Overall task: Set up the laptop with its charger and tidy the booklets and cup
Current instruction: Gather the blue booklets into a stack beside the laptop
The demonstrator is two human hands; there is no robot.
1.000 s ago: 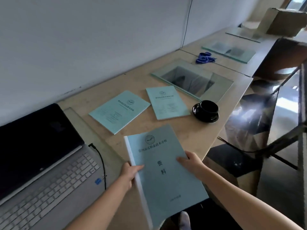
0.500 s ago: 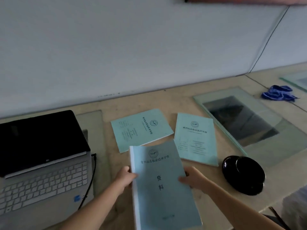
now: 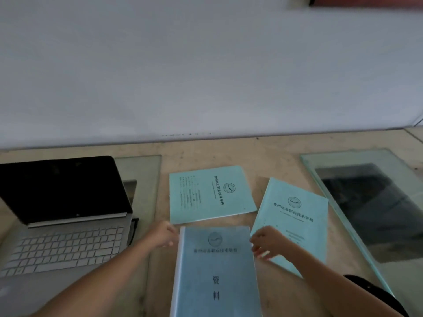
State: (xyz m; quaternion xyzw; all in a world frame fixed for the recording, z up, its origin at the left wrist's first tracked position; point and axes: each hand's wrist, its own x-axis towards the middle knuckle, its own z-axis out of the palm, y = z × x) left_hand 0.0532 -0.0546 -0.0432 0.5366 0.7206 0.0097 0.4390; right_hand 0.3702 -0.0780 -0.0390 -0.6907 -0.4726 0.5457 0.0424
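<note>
A large blue booklet [image 3: 215, 271] lies in front of me at the bottom middle. My left hand [image 3: 162, 234] grips its left edge near the top corner, and my right hand [image 3: 265, 243] holds the right edge, over a tilted teal booklet [image 3: 295, 220]. Another teal booklet [image 3: 210, 195] lies just beyond, turned sideways. At the left an open silver laptop [image 3: 64, 236] shows a dark screen, with a black charger plug [image 3: 135, 227] at its right side. A black cup on a saucer [image 3: 370, 291] sits at the bottom right, partly hidden by my right arm.
A glass panel [image 3: 366, 202] covers a dark recess in the wooden desk [image 3: 274, 161] at the right. Another glass panel [image 3: 142, 170] lies under and behind the laptop. A plain white wall [image 3: 206, 76] closes off the back of the desk.
The view has swung left and squared up to the wall. The large booklet has moved up close to the two teal booklets, and both hands now sit near its top corners.
</note>
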